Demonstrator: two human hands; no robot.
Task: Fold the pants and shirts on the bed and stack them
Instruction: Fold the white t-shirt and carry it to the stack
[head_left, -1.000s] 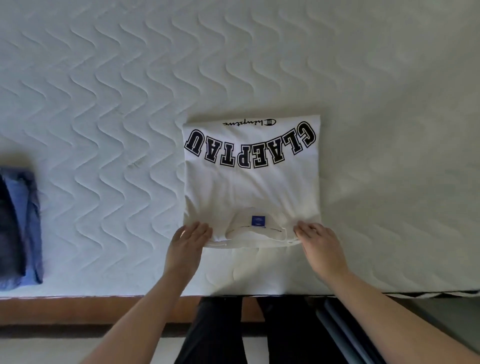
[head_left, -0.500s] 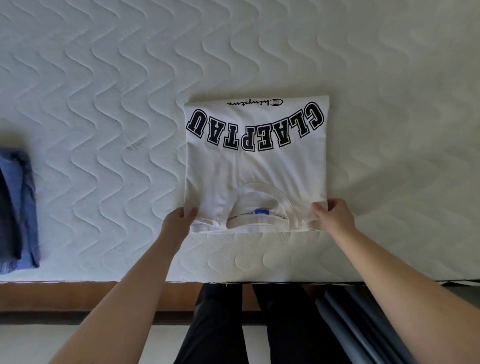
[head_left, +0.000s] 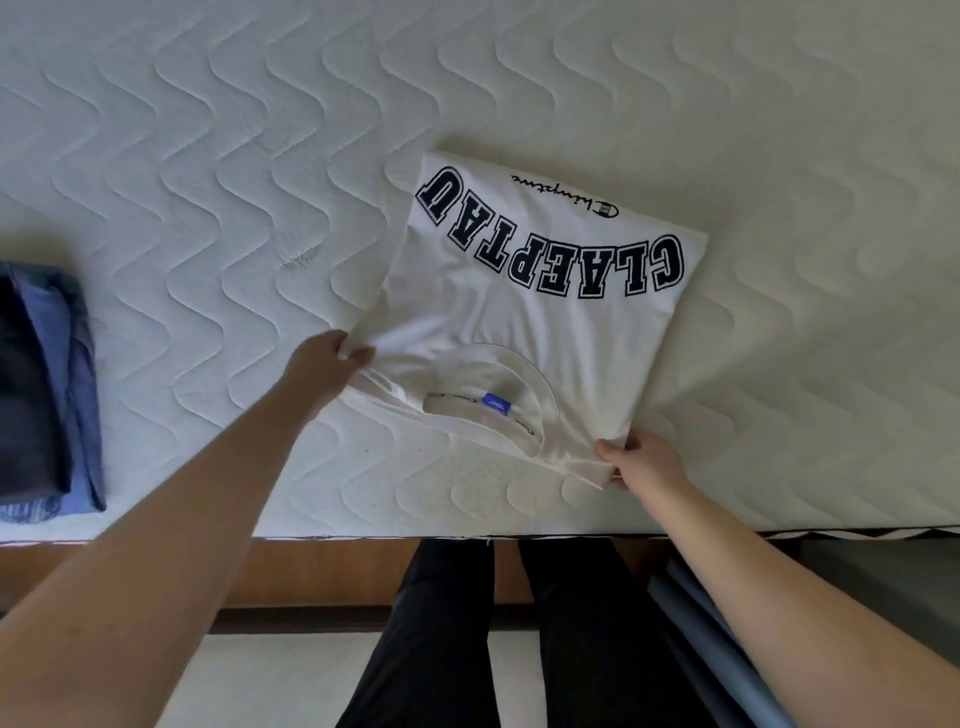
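Legs (head_left: 524, 634) in dark trousers stand against the wooden bed edge (head_left: 322, 571). Just beyond it the right hand (head_left: 647, 462) pinches the near right corner of the folded white shirt (head_left: 524, 322), and the left hand (head_left: 324, 364) grips its near left corner, the cloth bunched and lifted there. The shirt lies skewed on the quilted mattress (head_left: 208, 156), with a folded blue stack (head_left: 47, 384) at the far left.

Both hands now pinch the folded shirt (head_left: 524, 332), swinging it askew leftward.
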